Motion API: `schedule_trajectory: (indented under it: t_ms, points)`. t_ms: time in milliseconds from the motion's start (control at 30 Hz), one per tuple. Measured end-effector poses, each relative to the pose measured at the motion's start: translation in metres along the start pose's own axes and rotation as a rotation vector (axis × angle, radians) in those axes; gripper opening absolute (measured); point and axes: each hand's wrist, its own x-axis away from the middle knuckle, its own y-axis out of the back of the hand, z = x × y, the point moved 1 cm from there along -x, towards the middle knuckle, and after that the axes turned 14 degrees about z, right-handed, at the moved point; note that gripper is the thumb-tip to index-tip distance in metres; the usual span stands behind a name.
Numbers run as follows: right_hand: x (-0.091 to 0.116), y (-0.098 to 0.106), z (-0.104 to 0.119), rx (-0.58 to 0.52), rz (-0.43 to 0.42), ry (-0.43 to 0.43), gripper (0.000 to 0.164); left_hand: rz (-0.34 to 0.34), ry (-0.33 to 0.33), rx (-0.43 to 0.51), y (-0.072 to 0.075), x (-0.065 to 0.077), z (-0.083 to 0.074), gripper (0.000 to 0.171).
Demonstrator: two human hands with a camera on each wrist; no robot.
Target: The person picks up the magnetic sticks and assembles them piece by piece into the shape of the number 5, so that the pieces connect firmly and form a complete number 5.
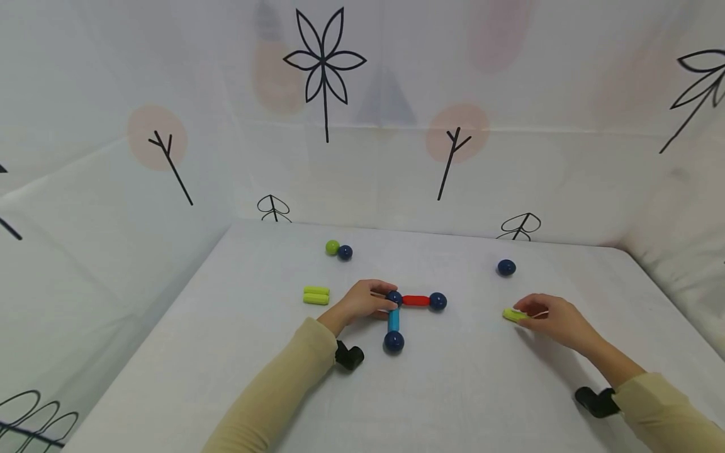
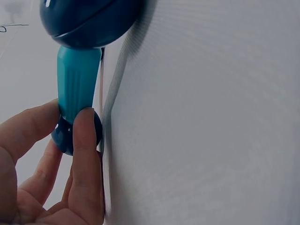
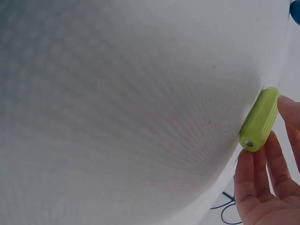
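Note:
On the white table, a right-angle piece is made of navy balls joined by a red rod (image 1: 416, 301) and a light-blue rod (image 1: 393, 319). My left hand (image 1: 362, 301) grips its corner ball (image 1: 394, 296) from the left. In the left wrist view, thumb and fingers stand on either side of that ball, where the blue rod (image 2: 76, 82) meets it. Farther right, my right hand (image 1: 552, 319) pinches a lime-green rod (image 1: 514, 315) low over the table. The right wrist view shows a metal dot in the end of this rod (image 3: 260, 119).
Two more lime-green rods (image 1: 316, 295) lie side by side left of my left hand. Toward the back are a green ball (image 1: 332, 247) beside a navy ball (image 1: 345, 253). Another navy ball (image 1: 506, 267) sits at the back right. A patterned cloth (image 1: 374, 170) hangs behind the table.

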Motion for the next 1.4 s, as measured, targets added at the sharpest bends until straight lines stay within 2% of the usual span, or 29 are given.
schedule_trajectory:
  t_ms: [167, 567, 833, 1167, 1400]
  points:
    - [-0.003, -0.001, -0.001, -0.014, 0.071, -0.024, 0.027, -0.009, 0.005, -0.002, 0.0, -0.001, 0.0, 0.04]
    - [-0.007, -0.007, 0.011, -0.025, 0.099, 0.014, 0.027, -0.02, 0.016, -0.006, 0.0, -0.002, 0.0, 0.039]
    - [-0.009, -0.015, 0.03, -0.06, 0.145, 0.073, 0.026, -0.017, 0.017, -0.008, 0.0, -0.002, 0.0, 0.039]
    - [-0.012, -0.025, 0.057, -0.103, 0.194, 0.202, 0.024, -0.01, 0.018, -0.015, -0.001, -0.004, -0.001, 0.039]
    - [-0.015, -0.031, 0.071, -0.113, 0.218, 0.259, 0.024, -0.008, 0.015, -0.012, -0.004, -0.001, -0.005, 0.04]
